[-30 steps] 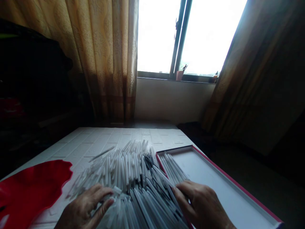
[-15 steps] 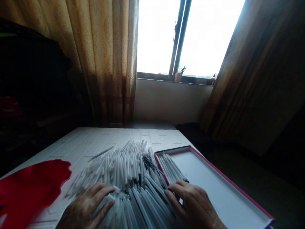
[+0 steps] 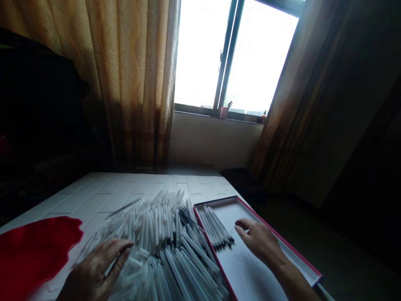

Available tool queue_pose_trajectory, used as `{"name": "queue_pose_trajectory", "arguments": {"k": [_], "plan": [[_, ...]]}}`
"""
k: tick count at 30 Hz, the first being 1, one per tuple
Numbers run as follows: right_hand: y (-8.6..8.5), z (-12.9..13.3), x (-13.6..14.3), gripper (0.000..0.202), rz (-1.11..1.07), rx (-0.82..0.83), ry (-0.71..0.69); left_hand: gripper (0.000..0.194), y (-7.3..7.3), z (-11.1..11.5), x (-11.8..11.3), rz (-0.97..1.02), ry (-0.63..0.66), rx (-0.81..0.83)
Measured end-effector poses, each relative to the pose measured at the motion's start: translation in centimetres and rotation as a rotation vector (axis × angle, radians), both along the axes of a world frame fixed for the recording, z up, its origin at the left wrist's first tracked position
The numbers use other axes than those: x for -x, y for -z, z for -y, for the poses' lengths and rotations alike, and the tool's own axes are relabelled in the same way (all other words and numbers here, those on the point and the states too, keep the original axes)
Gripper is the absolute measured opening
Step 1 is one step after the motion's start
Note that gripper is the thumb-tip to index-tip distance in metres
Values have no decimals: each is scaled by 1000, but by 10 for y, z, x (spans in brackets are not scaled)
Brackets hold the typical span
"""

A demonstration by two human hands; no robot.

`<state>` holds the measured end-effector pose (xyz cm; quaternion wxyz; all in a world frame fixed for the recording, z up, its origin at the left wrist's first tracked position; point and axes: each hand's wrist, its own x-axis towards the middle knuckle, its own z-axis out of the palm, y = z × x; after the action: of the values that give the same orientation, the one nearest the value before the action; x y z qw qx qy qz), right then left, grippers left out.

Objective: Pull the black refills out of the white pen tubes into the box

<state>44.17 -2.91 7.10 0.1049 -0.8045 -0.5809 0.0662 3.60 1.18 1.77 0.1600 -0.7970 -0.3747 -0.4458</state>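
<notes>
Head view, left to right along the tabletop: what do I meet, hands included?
Red wavy-edged object → left hand → pile of translucent tubes → row of dark-ended tubes inside the red-edged tray → right hand, over that tray.

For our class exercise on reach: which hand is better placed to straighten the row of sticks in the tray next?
Probably the right hand: it is over the tray, close beside the row of sticks. The left hand is at the loose pile, which lies between it and the tray.
</notes>
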Motion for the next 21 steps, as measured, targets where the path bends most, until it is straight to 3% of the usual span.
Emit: {"name": "queue_pose_trajectory", "arguments": {"k": [4,9,15,21], "plan": [[-5,-7,2,26,44,72,-57,48,2,-1,1,-3,-4,7],[1,-16,5,22,49,156,-107,46,9,-3,4,-3,12,-1],[10,-27,23,49,27,133,-126,48,5,-3,1,-22,16,24],[9,-47,46,60,-11,146,-178,48,7,-4,3,-7,19,46]]}}
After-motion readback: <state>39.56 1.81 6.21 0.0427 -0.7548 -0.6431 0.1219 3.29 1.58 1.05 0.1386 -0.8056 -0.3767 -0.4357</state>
